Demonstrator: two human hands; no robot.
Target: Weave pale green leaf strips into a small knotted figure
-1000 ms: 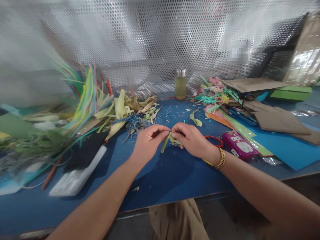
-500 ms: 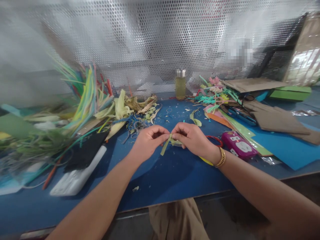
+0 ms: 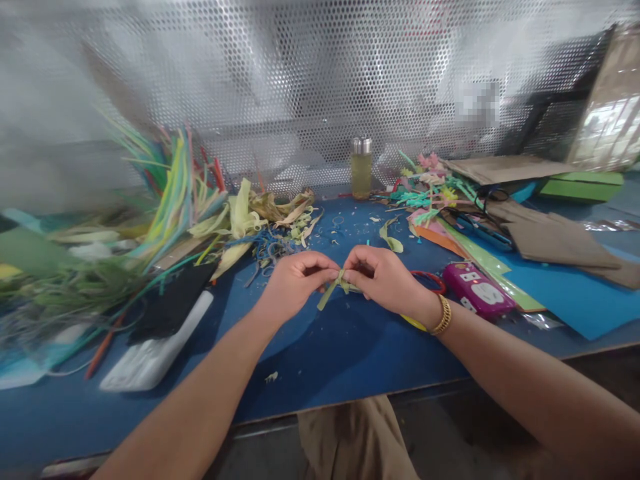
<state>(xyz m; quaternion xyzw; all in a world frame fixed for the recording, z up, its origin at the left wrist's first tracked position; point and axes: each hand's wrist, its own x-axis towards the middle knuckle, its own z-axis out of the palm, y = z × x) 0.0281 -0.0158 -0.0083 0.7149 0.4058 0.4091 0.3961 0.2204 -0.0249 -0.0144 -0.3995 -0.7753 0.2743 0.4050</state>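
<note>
Both my hands meet above the middle of the blue table (image 3: pixel 345 360), pinching a pale green strip (image 3: pixel 327 297) that looks like corn husk. My left hand (image 3: pixel 297 283) holds it between thumb and forefinger from the left. From the right, my right hand (image 3: pixel 385 280) grips the same strip, its fingertips close to the left ones. A small knot or fold shows between them, and one tail hangs down to the left. Part of the strip is hidden behind the right fingers. Beside my right wrist lie scissors with red handles (image 3: pixel 433 280), partly covered.
Left are dried husks (image 3: pixel 245 213), blue-grey strings (image 3: pixel 273 250), coloured pipe cleaners (image 3: pixel 175 187), a white case (image 3: pixel 157 353) and a black pad (image 3: pixel 173 303). A bottle (image 3: pixel 361 170) stands at the back. Right lie a magenta device (image 3: pixel 477 290), blue paper (image 3: pixel 575 300) and cardboard (image 3: pixel 555 240).
My hands stay almost in place, still pinching the strip. The strip's hanging tail has shifted slightly to the left, and the right fingers have turned a little.
</note>
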